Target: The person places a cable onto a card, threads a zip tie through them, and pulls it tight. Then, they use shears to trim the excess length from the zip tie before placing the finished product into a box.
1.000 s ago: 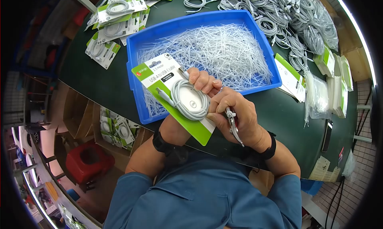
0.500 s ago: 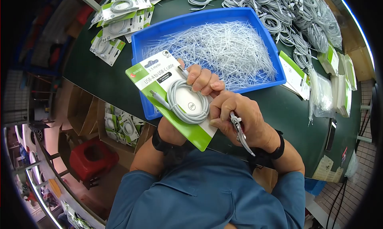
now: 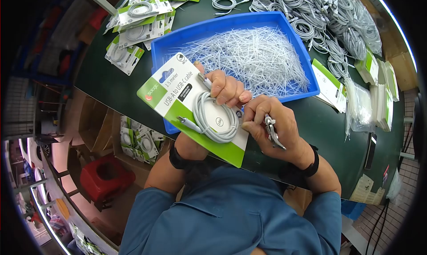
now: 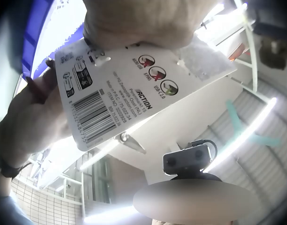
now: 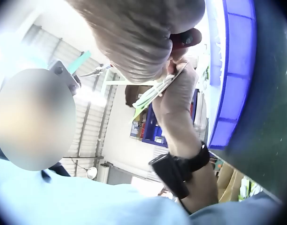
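Note:
My left hand (image 3: 227, 88) grips a white and green cable card (image 3: 178, 97) by its upper right edge, fingers curled over the front. A coiled light grey USB cable (image 3: 224, 137) lies on the card's face, with white ties round the coil. The card's printed back (image 4: 148, 105), with a barcode, shows in the left wrist view. My right hand (image 3: 282, 130) holds small metal pliers (image 3: 271, 128) in its palm, jaws pointing back toward the body. Its thumb and index finger come together right at the card's right edge. A red pliers handle (image 5: 185, 39) shows in the right wrist view.
Behind the hands stands a blue tray (image 3: 262, 18) of loose white ties. Finished cable cards (image 3: 140, 32) lie at the back left, a pile of grey cables (image 3: 320, 15) at the back right. Blank cards (image 3: 329, 88) lie right. More carded cables sit in a carton (image 3: 113, 139) below.
The card has tilted a little and come slightly nearer the camera. The pliers have turned within my right hand, which has moved slightly right along with the card's edge.

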Demonstrator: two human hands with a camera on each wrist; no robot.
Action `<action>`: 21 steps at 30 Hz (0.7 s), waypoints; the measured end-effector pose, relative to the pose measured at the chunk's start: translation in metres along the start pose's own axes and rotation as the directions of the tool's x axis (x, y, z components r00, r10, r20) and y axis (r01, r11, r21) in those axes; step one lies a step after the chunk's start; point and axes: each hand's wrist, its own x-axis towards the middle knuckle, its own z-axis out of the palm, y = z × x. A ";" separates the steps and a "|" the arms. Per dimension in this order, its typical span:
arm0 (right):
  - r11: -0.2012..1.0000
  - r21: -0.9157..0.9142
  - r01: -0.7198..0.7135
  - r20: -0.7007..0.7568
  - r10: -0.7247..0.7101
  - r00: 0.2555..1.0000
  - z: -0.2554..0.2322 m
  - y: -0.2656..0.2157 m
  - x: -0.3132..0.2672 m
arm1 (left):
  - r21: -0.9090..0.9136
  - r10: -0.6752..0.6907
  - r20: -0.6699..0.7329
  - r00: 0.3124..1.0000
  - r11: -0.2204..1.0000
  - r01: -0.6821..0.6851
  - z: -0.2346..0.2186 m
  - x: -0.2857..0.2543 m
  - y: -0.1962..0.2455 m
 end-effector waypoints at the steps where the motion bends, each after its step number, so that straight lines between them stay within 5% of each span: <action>1: 1.000 0.020 0.002 0.026 -0.002 1.000 0.001 -0.005 -0.001 | -0.003 0.011 0.003 1.000 1.000 -0.011 -0.002 -0.001 0.000; 8: 0.992 0.120 -0.037 0.122 0.022 0.992 0.006 -0.009 -0.010 | 0.023 -0.038 0.025 0.999 0.999 0.038 0.008 -0.003 0.004; 11: 0.985 0.171 -0.024 0.187 -0.009 0.982 0.001 -0.019 -0.013 | 0.037 0.040 -0.112 0.993 0.999 -0.036 0.027 -0.005 0.019; 13: 0.967 0.255 0.025 0.245 -0.089 0.965 -0.003 -0.029 -0.023 | -0.133 0.189 -0.128 0.974 0.970 -0.206 0.018 -0.006 0.070; 15: 0.981 0.193 -0.019 0.169 -0.015 0.985 -0.014 -0.027 -0.023 | 0.050 0.247 -0.041 0.968 0.968 -0.245 0.035 -0.015 0.085; 19: 0.969 0.200 -0.142 0.023 0.140 0.990 -0.033 -0.015 -0.010 | 0.240 0.043 0.147 0.988 0.968 -0.077 0.045 -0.016 0.092; 21: 0.936 0.314 -0.161 -0.033 0.180 0.983 -0.024 -0.007 -0.004 | 0.285 0.081 0.082 0.993 0.953 -0.101 0.042 -0.024 0.100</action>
